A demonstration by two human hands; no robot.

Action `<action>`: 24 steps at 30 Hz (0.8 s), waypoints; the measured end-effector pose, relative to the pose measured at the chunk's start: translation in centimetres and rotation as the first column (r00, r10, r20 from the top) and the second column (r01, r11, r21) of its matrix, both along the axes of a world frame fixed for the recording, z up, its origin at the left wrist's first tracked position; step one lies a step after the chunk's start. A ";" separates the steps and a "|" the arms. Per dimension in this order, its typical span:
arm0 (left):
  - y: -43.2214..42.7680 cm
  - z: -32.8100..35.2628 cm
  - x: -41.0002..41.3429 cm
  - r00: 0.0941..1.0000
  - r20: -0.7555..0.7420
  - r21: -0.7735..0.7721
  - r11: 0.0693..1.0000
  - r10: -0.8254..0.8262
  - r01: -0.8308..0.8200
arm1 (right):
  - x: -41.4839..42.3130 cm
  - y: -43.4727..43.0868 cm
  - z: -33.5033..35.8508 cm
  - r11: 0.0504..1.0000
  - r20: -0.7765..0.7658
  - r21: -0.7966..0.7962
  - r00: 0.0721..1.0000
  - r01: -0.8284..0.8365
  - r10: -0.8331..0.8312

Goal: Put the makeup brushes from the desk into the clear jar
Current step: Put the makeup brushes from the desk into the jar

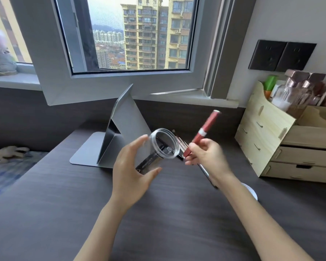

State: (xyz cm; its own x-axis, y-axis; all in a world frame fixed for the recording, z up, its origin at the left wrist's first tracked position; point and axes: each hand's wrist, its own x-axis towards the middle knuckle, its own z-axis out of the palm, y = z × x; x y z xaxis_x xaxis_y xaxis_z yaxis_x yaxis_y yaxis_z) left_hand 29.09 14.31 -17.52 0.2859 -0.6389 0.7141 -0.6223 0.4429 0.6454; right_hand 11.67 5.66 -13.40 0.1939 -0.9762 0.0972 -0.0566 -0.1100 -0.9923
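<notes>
Clear jar [159, 147] held off the tabletop [64, 204], tilted so its open mouth faces up and toward the right, rim a bright ring. Inside the jar, a dark handle with pale lettering [146, 163] lying along the lower wall. Left hand [129, 174] wrapped around the jar's body, grip closed on it, thumb near the base, fingers curled over the far side.

Just right of the jar's mouth, a red makeup brush [202, 133] slanted up and to the right, a white band around its middle, its lower end close to the rim but whether touching it cannot be told. Right hand [205, 157] holding that brush near its lower end, grip pinched narrow on the handle, blurred by motion.

Behind the jar and the right hand, a few more slim brushes [181, 143] lying on the tabletop, partly hidden. Below the right wrist, a thin silver handle [207, 174] stretching toward the near edge, beside a white round object [251, 191] mostly covered by the forearm.

To the left, a grey folding mirror stand [119, 132] upright on its flat base. At the right edge, a pale wooden drawer organizer [271, 144] with bottles [297, 89] standing in its top section. On the wall above, two dark sockets [281, 55]. Beyond, an open window [132, 34] with tall apartment blocks outside.
</notes>
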 end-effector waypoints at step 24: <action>0.4 0.0 -1.7 0.987 0.148 -0.142 0.987 -0.057 0.078 | -1.4 8.4 4.2 0.872 -0.264 -0.486 0.961 -0.062 -0.079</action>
